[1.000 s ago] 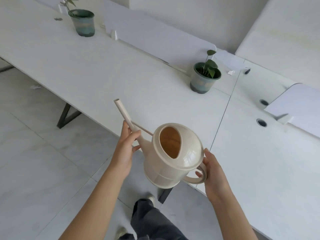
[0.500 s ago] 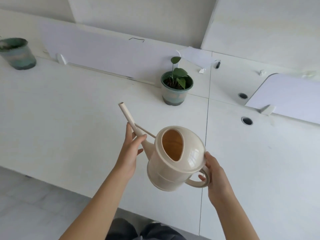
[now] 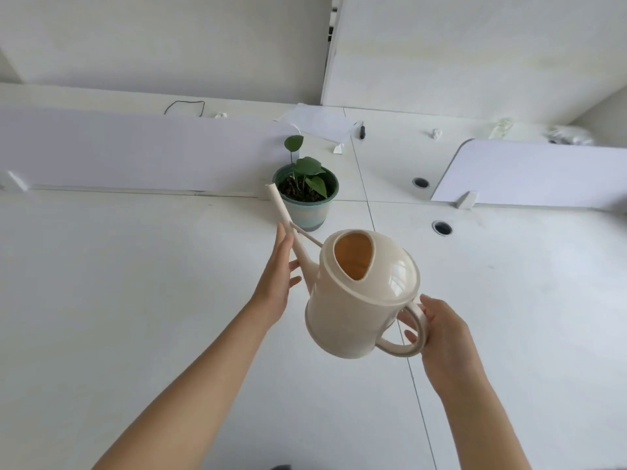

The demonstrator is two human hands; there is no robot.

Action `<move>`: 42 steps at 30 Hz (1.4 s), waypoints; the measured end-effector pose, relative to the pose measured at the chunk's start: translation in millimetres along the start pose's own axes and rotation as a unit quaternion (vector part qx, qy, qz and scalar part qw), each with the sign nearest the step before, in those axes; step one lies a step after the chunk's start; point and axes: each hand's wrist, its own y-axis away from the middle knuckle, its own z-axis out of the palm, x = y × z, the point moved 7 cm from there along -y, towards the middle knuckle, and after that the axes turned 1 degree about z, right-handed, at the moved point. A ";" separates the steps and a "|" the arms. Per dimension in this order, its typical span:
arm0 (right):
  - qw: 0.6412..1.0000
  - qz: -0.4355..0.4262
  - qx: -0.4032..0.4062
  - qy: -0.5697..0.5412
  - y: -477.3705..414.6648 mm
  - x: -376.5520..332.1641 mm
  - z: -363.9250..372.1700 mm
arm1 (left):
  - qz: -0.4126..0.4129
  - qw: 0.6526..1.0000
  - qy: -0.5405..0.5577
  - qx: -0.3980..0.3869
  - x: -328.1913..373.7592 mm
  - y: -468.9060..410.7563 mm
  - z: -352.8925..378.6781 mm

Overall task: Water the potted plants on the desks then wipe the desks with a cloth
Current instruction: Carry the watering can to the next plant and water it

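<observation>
Left hand (image 3: 276, 279): fingers straight, laid along the spout of the watering can (image 3: 363, 293). Spout tip sits at the left rim of the potted plant (image 3: 307, 195), far side of the worktop (image 3: 135, 283), against the divider panel (image 3: 135, 147). Right hand (image 3: 444, 334) grips the can's handle; its fingertips are partly hidden.

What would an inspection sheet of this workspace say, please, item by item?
Surface: white desk top, with a seam to the neighbouring desk.
Job's things: cream plastic watering can held above the desk, spout tip beside the green-rimmed striped plant pot; no pouring water seen; no cloth seen.
Clutter: crumpled white paper scraps, white paper sheet, small black pen-like object.
Grips: right hand curled round the can's handle; left hand, fingers straight, against the spout.
Cables: thin dark wire loop behind the divider; two round cable holes.
Surroundings: pale lilac divider panels; white walls.
</observation>
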 end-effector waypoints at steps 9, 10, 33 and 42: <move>0.994 -0.051 0.031 0.093 2.6 -20.6 29.9 | -0.060 0.996 0.049 -0.039 -1.1 -49.3 -1.7; 0.992 -0.057 0.037 0.109 0.4 -22.5 33.1 | -0.064 0.995 0.062 -0.041 -1.6 -52.4 -2.5; 0.942 -0.127 0.126 0.285 -20.0 -62.2 54.7 | -0.200 0.968 0.125 -0.084 -19.1 -105.8 23.2; 0.933 -0.161 0.152 0.283 -22.8 -87.0 50.4 | -0.201 0.964 0.129 -0.114 1.8 -116.7 50.6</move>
